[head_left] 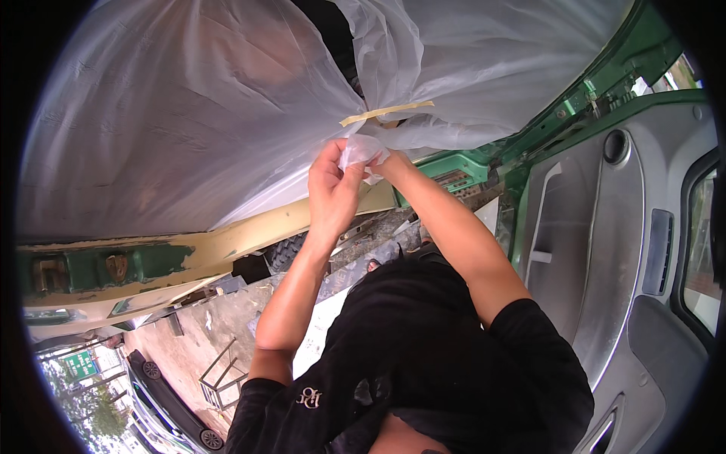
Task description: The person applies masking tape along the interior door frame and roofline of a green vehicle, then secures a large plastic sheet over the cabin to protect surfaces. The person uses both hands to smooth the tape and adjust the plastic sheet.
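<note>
Translucent plastic sheeting hangs across the vehicle's door opening. My left hand is closed on a gathered end of the plastic sheeting, thumb and fingers pinching it. Close against it on the right, my right hand grips the same crumpled bit, its fingertips partly hidden by the film. Just above both hands, a strip of tan masking tape lies across the bunched sheeting. Through a gap higher up, a dark area shows between two folds.
Below the sheeting runs a sill with beige and green paint. An open grey door panel stands on the right, beside the green door frame. A metal frame stand and a dark parked car are at lower left.
</note>
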### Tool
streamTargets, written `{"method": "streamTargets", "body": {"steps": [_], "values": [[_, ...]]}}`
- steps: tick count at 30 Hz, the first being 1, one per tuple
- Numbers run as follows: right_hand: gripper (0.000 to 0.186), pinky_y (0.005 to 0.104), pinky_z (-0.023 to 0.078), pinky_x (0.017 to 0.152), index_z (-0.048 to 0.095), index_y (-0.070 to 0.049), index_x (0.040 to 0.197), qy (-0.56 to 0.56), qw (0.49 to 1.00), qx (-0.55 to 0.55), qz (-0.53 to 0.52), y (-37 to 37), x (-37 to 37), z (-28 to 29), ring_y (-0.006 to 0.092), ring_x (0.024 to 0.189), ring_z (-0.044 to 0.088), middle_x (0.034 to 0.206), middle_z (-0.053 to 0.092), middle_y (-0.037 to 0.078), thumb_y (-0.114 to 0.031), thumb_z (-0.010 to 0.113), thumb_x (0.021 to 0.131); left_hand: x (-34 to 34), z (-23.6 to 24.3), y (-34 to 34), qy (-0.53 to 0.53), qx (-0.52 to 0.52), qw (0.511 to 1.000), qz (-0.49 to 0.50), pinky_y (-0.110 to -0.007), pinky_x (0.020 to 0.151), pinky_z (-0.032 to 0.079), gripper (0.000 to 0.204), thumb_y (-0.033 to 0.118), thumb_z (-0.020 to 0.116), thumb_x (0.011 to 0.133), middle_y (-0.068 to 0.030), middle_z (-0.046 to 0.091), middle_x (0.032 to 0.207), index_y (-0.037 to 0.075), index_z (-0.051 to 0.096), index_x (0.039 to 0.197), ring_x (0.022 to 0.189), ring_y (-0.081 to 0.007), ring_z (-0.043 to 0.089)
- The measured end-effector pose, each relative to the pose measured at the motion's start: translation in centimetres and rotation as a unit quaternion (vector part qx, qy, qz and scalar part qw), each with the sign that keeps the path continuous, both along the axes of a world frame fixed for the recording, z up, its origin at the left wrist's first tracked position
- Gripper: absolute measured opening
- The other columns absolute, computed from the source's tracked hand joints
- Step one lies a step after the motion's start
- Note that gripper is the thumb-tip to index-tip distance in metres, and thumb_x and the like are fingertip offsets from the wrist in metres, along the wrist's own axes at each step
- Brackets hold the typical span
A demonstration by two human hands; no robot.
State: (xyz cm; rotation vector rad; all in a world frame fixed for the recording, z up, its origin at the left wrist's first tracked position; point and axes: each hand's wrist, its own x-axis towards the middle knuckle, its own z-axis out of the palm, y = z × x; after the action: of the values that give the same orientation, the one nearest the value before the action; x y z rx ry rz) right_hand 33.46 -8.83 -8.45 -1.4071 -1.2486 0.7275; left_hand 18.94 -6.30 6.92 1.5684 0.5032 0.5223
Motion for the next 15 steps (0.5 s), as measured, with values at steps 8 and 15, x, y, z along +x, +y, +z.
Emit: {"method": "streamTargets", "body": {"steps": [8, 15], "values": [[0.056, 0.0382, 0.056, 0.086, 0.063, -0.003, 0.134, -0.076, 0.992, -0.097, -0.032, -7.4, 3.0, 5.1, 0.0253, 0.088, 0.074, 0.130, 0.067, 0.020, -0.013, 0.078, 0.081, 1.6, 3.8, 5.2, 0.109, 0.085, 0.986, -0.097, -0.033, 0.091, 0.056, 0.043, -0.011, 0.066, 0.085, -0.0148, 0.069, 0.124, -0.005, 0.057, 0.127, 0.110, -0.0222, 0.071], [0.041, 0.0305, 0.056, 0.066, 0.067, 0.003, 0.114, 0.062, 0.945, 0.011, -0.321, -2.9, -3.9, 4.7, 0.0148, 0.071, 0.070, 0.111, 0.071, 0.016, -0.015, 0.084, 0.080, 3.0, 6.3, 7.0, 0.180, 0.118, 0.966, -0.143, -0.033, 0.084, 0.059, 0.045, -0.013, 0.062, 0.083, -0.0171, 0.071, 0.119, -0.004, 0.058, 0.126, 0.107, -0.0264, 0.073]]}}
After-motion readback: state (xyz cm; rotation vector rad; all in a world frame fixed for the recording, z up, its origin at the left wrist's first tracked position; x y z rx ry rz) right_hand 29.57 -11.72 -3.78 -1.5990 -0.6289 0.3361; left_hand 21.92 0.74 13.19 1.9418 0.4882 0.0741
